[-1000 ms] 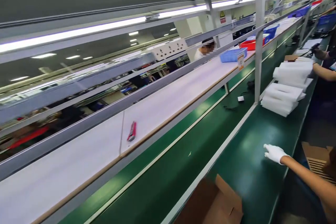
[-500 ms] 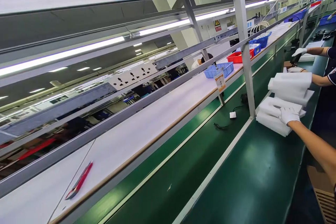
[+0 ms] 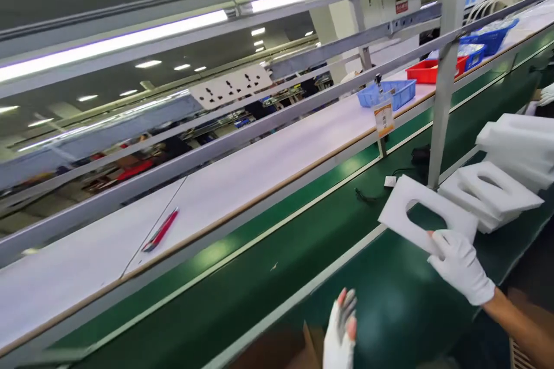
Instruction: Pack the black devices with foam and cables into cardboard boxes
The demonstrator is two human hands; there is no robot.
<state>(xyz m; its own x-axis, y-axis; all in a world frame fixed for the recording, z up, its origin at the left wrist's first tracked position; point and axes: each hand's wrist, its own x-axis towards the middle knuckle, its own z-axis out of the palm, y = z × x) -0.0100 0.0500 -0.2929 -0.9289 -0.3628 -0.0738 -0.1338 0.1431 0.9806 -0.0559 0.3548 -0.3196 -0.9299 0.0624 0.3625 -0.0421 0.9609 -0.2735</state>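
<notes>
My right hand point(image 3: 459, 262), in a white glove, grips the near edge of a white foam sheet point(image 3: 396, 207) with an oval cutout, thumb on its upper face. The sheet is held tilted above the green work surface point(image 3: 381, 288). At the bottom of the view my left hand point(image 3: 341, 328) is raised with fingers apart and nothing in it; fingertips show bare past the glove. Beside the held sheet lies a stack of cutout foam sheets point(image 3: 502, 187), and another foam pile point(image 3: 517, 144) stands behind it.
A metal post point(image 3: 448, 69) rises near the foam. Brown cardboard point(image 3: 277, 351) shows by my left hand. A red-handled cutter point(image 3: 161, 230) lies on the white shelf point(image 3: 242, 179), with a blue basket point(image 3: 402, 92) farther along. A co-worker's gloved hand point(image 3: 547, 95) is at the right edge.
My right hand has lifted a foam sheet off the stack and brought it left and nearer. My left hand has come into view at the bottom. The camera has turned.
</notes>
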